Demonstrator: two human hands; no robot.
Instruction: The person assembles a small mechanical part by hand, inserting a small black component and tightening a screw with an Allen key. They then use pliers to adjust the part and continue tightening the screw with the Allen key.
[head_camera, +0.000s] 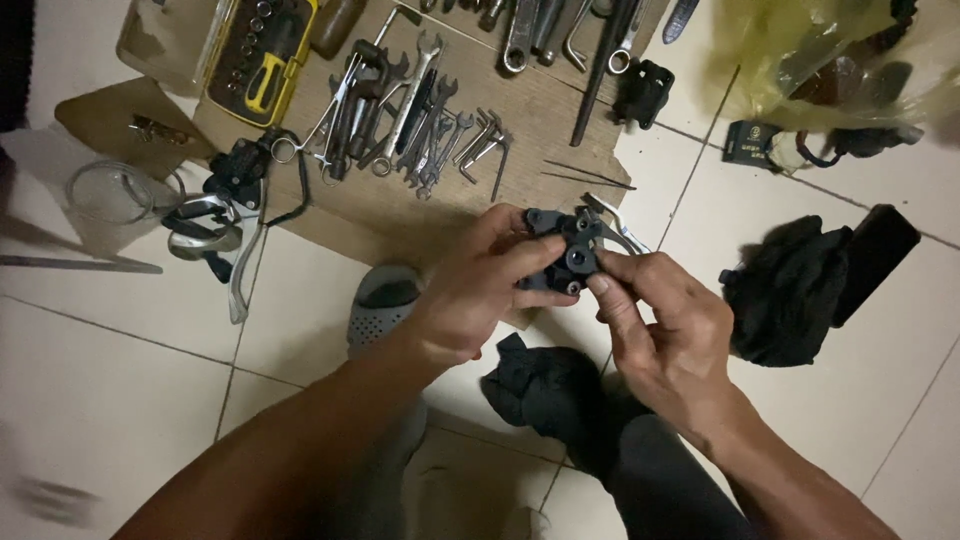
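Observation:
Both my hands hold a small black shifter and brake lever unit (563, 252) with a silver lever (615, 222) sticking out to the upper right. My left hand (470, 295) wraps its left side, thumb across the front. My right hand (665, 325) grips the right side, with thumb and forefinger pinched on the black body near a round bolt hole. The part hangs above the tiled floor, just in front of a cardboard sheet (545, 130) covered with tools.
Several spanners and hex keys (420, 110) lie on the cardboard, with a yellow socket set (262, 55) at the back left. Another lever unit (228, 215) and a clear cup (105, 195) lie left. Black cloths (790, 290) (545, 390), a grey sandal (385, 300) and a yellow bag (820, 50) lie around.

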